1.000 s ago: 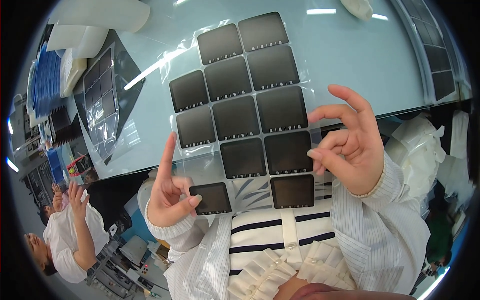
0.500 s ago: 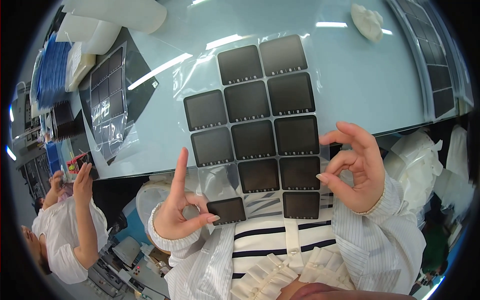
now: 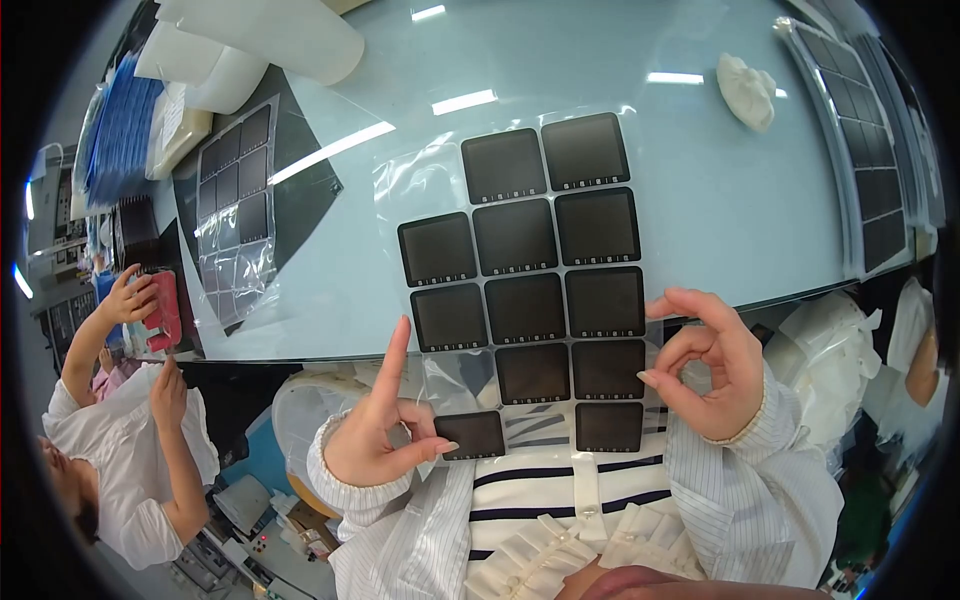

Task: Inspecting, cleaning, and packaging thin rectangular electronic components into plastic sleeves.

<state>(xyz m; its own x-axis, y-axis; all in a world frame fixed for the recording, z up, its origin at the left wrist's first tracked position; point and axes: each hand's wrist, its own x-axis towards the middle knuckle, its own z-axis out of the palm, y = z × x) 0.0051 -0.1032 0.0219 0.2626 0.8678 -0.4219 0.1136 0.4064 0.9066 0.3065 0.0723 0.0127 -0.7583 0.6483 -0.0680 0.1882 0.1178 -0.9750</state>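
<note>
Between my hands I hold up a clear plastic sheet with pockets. Several dark, flat rectangular panels with rounded corners fill most of them, each with small pale marks along its lower edge. Some pockets at the left and bottom hold no panel. My left hand pinches the lower left corner beside a panel, its index finger stretched upward. At the right edge my right hand is closed, thumb and a finger on the sheet's border. The sheet's lower end hangs in front of my striped top.
On the glass table, a similar sheet lies over a dark board. White rolls and a blue stack stand far left. Crumpled white material and stacked panel sheets are at right. A co-worker handles something red.
The sheet's top edge has come lower in the view and shifted slightly right, with both hands still gripping it. The co-worker's hand has moved onto the red thing.
</note>
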